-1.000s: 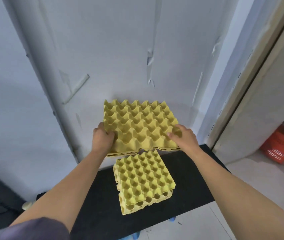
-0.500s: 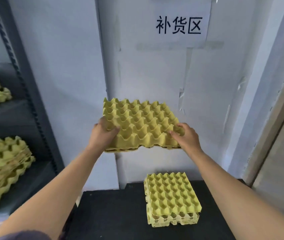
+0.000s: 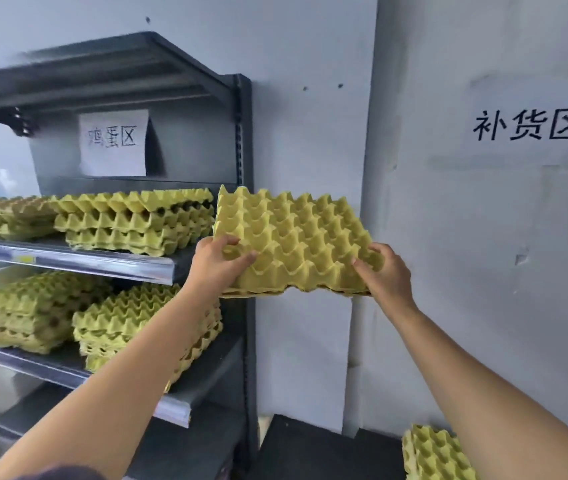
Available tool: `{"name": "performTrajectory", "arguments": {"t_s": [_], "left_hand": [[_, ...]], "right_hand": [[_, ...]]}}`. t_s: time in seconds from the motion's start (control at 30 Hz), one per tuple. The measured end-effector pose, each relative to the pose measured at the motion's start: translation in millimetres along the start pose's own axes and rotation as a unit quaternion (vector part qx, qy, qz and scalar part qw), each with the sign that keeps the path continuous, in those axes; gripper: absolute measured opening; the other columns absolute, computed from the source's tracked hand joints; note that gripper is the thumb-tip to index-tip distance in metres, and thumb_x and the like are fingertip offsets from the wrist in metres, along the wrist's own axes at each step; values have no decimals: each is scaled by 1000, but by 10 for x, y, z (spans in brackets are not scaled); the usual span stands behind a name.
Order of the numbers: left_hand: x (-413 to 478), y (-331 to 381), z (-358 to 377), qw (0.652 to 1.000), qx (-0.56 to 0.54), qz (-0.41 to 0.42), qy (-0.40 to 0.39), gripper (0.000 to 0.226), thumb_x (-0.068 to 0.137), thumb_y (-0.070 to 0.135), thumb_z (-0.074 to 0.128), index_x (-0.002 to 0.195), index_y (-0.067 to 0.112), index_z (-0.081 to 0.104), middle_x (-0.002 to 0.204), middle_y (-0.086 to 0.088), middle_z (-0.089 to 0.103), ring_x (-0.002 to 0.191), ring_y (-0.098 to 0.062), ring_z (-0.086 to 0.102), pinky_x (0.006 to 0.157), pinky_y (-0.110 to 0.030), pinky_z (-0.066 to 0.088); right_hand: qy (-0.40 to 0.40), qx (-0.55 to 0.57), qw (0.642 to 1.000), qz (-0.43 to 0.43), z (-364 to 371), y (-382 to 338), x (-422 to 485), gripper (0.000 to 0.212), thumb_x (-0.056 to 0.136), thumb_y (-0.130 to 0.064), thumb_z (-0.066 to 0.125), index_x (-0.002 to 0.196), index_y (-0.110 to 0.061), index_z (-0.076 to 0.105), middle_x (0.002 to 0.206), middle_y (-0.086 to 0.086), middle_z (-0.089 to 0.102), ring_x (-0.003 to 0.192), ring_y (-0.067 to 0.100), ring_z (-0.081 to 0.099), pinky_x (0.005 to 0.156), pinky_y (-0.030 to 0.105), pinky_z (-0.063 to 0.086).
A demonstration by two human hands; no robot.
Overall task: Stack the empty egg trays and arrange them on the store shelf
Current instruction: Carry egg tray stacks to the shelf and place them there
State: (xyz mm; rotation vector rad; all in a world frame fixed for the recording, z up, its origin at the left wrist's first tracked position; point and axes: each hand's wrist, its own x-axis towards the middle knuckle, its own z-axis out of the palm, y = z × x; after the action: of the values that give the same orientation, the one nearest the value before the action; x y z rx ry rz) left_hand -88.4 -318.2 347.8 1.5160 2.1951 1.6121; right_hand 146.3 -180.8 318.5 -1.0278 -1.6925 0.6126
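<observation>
Head view: left hand (image 3: pixel 216 268) and right hand (image 3: pixel 385 276) grip tray stack (image 3: pixel 296 237), now raised beside shelf (image 3: pixel 68 259).

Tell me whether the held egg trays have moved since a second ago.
Yes: the held trays rose up and left from the tabletop stack, reaching the shelf.

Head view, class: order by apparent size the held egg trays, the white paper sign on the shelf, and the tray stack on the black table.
1. The held egg trays, clearly largest.
2. Not ranked: the white paper sign and the tray stack look about alike, and the stack is cut off by the frame's bottom edge.
</observation>
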Motion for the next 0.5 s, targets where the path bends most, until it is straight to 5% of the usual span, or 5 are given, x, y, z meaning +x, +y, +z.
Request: {"name": "performTrajectory", "arguments": {"t_s": [0.33, 0.4, 0.5], "left_hand": [[309, -958, -1690, 998, -20, 30, 48, 52, 75, 37, 75, 120, 22, 54, 133, -4, 37, 111, -15, 41, 97, -29, 34], [377, -1127, -1953, 997, -42, 29, 60, 51, 72, 36, 77, 116, 23, 55, 129, -4, 36, 114, -17, 43, 98, -31, 40], [481, -1371, -2312, 992, -92, 26, 79, 51, 67, 37, 80, 110, 25, 54, 124, -4, 35, 114, -25, 49, 79, -34, 57]], "right_hand": [[-17, 53, 997, -53, 1521, -1283, -162, 46, 85, -35, 66, 127, -23, 52, 129, 5, 51, 100, 8, 43, 85, 24, 34], [-15, 56, 996, -62, 1777, -1492, -191, 45, 85, -35, 66, 126, -23, 52, 129, 5, 51, 100, 8, 41, 85, 23, 33], [-12, 61, 995, -73, 2154, -1792, -194, 44, 84, -34, 66, 124, -22, 53, 127, 5, 52, 102, 11, 44, 85, 24, 34]]}}
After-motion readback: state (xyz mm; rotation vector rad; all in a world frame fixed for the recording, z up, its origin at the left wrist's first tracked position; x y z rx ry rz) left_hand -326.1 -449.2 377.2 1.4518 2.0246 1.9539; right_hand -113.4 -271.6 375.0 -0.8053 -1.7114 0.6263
